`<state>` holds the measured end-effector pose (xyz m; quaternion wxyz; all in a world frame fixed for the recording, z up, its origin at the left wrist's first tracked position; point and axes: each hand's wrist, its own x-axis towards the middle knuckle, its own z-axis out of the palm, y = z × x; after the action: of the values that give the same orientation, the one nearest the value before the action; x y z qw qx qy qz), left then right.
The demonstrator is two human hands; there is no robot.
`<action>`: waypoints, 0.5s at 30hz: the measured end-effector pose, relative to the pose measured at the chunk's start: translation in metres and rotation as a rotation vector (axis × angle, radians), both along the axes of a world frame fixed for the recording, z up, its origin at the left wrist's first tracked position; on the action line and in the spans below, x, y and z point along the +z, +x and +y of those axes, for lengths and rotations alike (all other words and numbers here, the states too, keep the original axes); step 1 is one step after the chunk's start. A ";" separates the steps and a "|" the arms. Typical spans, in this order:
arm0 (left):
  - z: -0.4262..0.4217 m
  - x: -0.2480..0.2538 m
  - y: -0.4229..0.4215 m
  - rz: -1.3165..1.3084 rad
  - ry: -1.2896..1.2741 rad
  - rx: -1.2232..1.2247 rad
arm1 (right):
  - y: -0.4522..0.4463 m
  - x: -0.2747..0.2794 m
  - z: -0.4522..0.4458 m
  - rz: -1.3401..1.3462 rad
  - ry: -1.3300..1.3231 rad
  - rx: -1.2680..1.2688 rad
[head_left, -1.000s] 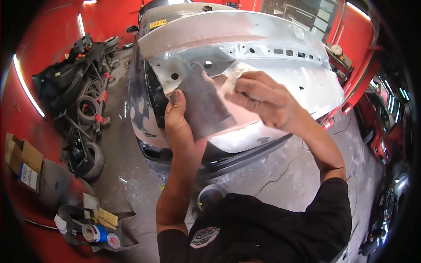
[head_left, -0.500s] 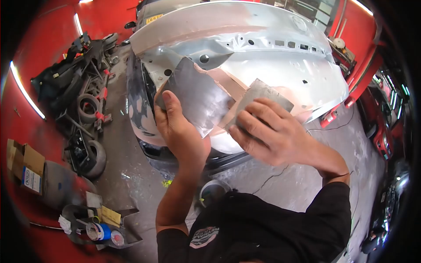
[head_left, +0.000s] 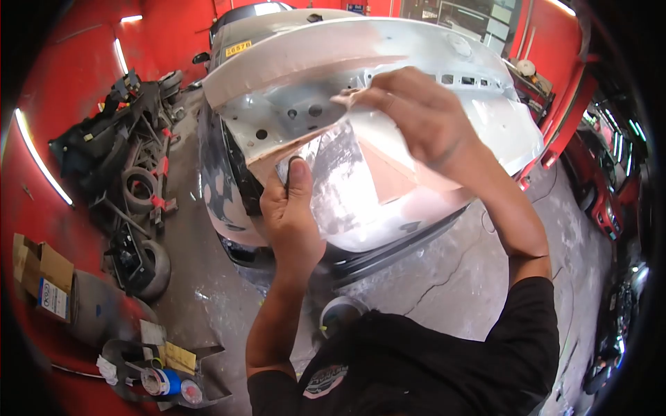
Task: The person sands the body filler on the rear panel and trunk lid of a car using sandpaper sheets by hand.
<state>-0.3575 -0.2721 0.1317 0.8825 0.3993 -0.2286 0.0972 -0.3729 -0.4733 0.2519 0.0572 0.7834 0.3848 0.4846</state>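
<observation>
While the left hand (head_left: 295, 225) is pinching a smeared sheet (head_left: 338, 184) under its thumb, probably to steady it, the right hand's (head_left: 433, 125) grip is pinching a blurred thin spreader (head_left: 349, 98), both showing before the car panel (head_left: 485, 125).

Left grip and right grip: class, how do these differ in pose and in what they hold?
The left grip is lower in the view, its thumb pointing up; the right grip is higher, its fingertips pointing left across the view.
The left grip holds a broad, shiny sheet; the right grip pinches a blurred piece that looks much smaller.
Both are bare.
</observation>
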 end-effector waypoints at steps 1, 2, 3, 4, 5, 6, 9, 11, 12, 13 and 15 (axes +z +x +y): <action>0.006 0.007 -0.002 0.043 0.052 -0.011 | -0.004 0.009 -0.005 0.230 0.218 0.019; 0.008 0.010 0.001 0.028 0.025 -0.096 | -0.009 0.020 -0.009 0.466 0.437 0.040; 0.009 0.012 0.005 0.021 0.002 -0.183 | -0.013 0.029 -0.012 0.702 0.666 0.210; 0.011 0.012 0.008 0.017 -0.019 -0.271 | -0.010 0.037 -0.013 0.783 0.690 0.328; 0.011 0.012 0.012 0.067 -0.032 -0.352 | -0.002 0.039 -0.015 0.880 0.692 0.347; 0.013 0.014 0.014 0.065 -0.027 -0.401 | 0.006 0.038 -0.017 0.979 0.695 0.368; 0.018 0.016 0.016 0.068 -0.032 -0.510 | 0.027 0.031 -0.003 1.203 0.642 0.335; 0.020 0.007 0.022 0.067 -0.069 -0.535 | 0.036 0.027 -0.004 1.190 0.560 0.317; 0.021 0.008 0.021 0.057 -0.080 -0.520 | 0.039 0.028 -0.004 1.181 0.513 0.307; 0.020 0.010 0.018 0.044 -0.100 -0.505 | 0.031 0.036 -0.004 1.169 0.460 0.185; 0.020 0.006 0.015 0.042 -0.134 -0.497 | 0.024 0.045 -0.008 1.148 0.369 0.097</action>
<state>-0.3429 -0.2525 0.1375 0.9084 0.2733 -0.2942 -0.1161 -0.3488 -0.4813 0.2970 -0.3183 0.8984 0.2991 0.0454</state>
